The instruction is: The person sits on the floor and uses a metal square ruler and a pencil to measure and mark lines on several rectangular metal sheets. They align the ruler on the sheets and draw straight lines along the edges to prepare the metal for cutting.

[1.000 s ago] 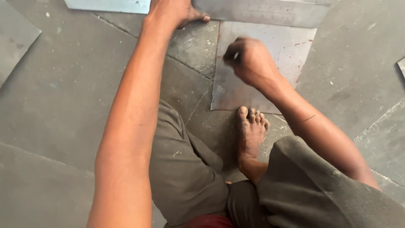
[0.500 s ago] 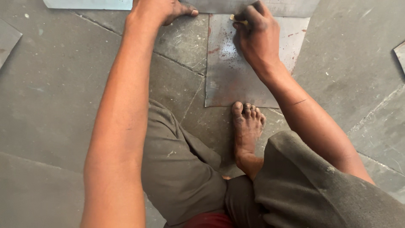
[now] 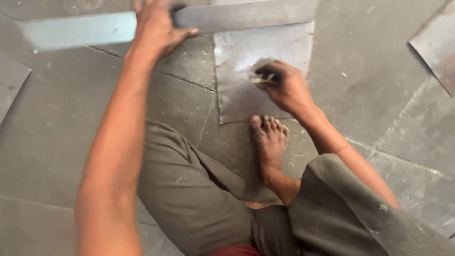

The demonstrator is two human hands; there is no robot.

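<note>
I sit on a grey floor with a small grey metal sheet (image 3: 241, 85) lying flat in front of my bare foot (image 3: 270, 142). My right hand (image 3: 284, 87) is closed on a small, blurred tool or scrap (image 3: 263, 78) and rests on the sheet's middle. My left hand (image 3: 159, 26) reaches far forward and presses on the end of a long flat metal strip (image 3: 246, 14) that lies across the sheet's far edge. Motion blur hides what the small thing is.
A pale blue-grey strip (image 3: 76, 31) lies on the floor at the far left. Another metal sheet (image 3: 436, 45) pokes in at the upper right, and a sheet corner (image 3: 12, 80) at the left edge. My bent legs in grey trousers fill the foreground.
My right hand has drawn back from the sheet's far edge toward its middle. The view has shifted, and my left hand stays pressed on the long strip.
</note>
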